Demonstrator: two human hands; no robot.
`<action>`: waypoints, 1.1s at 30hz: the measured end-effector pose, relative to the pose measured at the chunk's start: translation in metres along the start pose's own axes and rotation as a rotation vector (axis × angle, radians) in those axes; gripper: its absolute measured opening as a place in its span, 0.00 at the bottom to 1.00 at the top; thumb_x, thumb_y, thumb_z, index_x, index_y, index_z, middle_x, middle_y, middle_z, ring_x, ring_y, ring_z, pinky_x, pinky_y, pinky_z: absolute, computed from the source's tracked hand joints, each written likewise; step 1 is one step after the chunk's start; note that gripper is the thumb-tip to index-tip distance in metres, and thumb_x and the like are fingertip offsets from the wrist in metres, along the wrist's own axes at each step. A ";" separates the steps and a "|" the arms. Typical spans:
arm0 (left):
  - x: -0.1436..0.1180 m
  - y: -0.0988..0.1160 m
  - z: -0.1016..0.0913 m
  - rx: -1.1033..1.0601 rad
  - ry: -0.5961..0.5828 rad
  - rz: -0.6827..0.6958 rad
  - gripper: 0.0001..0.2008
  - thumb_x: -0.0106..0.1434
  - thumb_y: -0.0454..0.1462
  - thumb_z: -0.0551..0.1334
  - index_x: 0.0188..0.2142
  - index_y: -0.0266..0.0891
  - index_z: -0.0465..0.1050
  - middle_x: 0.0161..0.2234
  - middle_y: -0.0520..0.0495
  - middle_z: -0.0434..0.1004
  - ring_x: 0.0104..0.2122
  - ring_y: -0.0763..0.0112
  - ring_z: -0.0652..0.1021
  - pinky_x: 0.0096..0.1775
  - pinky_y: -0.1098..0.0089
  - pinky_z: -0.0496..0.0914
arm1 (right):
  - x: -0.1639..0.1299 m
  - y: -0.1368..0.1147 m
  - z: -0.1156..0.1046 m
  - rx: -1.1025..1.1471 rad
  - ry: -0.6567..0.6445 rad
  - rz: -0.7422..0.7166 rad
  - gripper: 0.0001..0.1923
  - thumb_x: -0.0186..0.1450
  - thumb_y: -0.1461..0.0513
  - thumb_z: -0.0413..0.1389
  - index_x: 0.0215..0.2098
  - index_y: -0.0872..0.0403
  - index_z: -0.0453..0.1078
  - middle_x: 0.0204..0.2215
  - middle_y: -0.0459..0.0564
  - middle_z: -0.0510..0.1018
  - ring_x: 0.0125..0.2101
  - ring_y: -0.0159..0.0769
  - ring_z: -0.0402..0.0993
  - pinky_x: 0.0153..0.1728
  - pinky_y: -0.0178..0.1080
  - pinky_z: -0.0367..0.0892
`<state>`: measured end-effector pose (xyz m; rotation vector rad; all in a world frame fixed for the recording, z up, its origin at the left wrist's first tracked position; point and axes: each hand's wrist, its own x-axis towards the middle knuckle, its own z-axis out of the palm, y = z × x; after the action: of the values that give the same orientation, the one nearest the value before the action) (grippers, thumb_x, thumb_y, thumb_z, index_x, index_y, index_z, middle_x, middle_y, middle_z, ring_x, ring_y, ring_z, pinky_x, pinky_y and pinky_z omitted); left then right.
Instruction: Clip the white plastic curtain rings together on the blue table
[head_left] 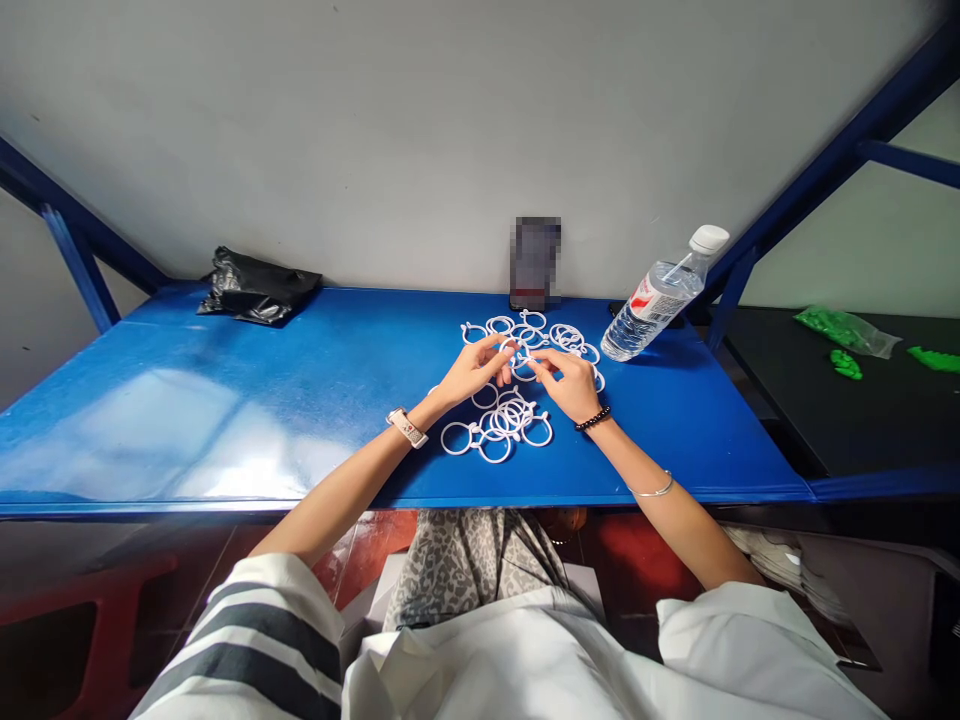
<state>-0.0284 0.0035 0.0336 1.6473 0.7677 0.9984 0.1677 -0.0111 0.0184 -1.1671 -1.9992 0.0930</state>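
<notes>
Both hands, left (474, 372) and right (571, 385), pinch one ring (523, 352) mid-table (225, 400), probably; light, stiff, slick plastic, grip the rim.

Left sleeve (255, 640): white, dark grey stripes. Right sleeve (750, 640): plain white. Left wrist: pale watch (406, 427). Right wrist: black bead bracelet (593, 419), thin silver bangle (654, 490) farther up forearm. Leopard-print cloth (465, 560) at lap.

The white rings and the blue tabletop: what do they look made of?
White rings: probably moulded plastic, thin, uniformly white and matte. Blue tabletop: a smooth, glossy sheet, maybe plastic or painted board; broad light reflections show on it, but the material stays uncertain.
</notes>
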 end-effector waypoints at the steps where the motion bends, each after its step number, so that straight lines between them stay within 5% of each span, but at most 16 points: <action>1: 0.001 0.000 0.000 -0.035 0.005 0.004 0.23 0.65 0.52 0.55 0.41 0.33 0.70 0.21 0.50 0.72 0.21 0.74 0.73 0.29 0.72 0.70 | 0.000 0.000 0.000 -0.001 0.008 -0.001 0.08 0.66 0.59 0.56 0.38 0.52 0.76 0.22 0.47 0.78 0.25 0.36 0.74 0.31 0.36 0.68; 7: 0.004 -0.001 -0.003 -0.119 0.030 -0.003 0.25 0.64 0.55 0.55 0.28 0.34 0.69 0.21 0.49 0.73 0.21 0.75 0.73 0.29 0.72 0.69 | 0.000 0.000 -0.001 -0.004 0.037 -0.001 0.09 0.66 0.59 0.55 0.42 0.52 0.75 0.22 0.46 0.77 0.23 0.34 0.73 0.31 0.36 0.69; 19: 0.005 0.000 -0.002 -0.194 -0.012 -0.107 0.24 0.62 0.55 0.58 0.28 0.33 0.71 0.19 0.49 0.72 0.23 0.72 0.76 0.29 0.72 0.71 | 0.001 0.002 -0.001 -0.102 0.117 -0.092 0.10 0.67 0.60 0.54 0.40 0.54 0.77 0.21 0.47 0.78 0.22 0.34 0.73 0.30 0.36 0.67; 33: 0.004 0.005 -0.001 -0.228 -0.030 -0.144 0.25 0.61 0.55 0.58 0.26 0.33 0.71 0.20 0.47 0.74 0.22 0.73 0.75 0.28 0.72 0.72 | 0.001 0.000 -0.003 -0.117 0.049 -0.120 0.11 0.68 0.58 0.54 0.38 0.52 0.78 0.24 0.49 0.81 0.25 0.36 0.74 0.31 0.38 0.66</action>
<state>-0.0274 0.0058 0.0398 1.3888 0.7143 0.9211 0.1699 -0.0110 0.0213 -1.1083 -2.0483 -0.1140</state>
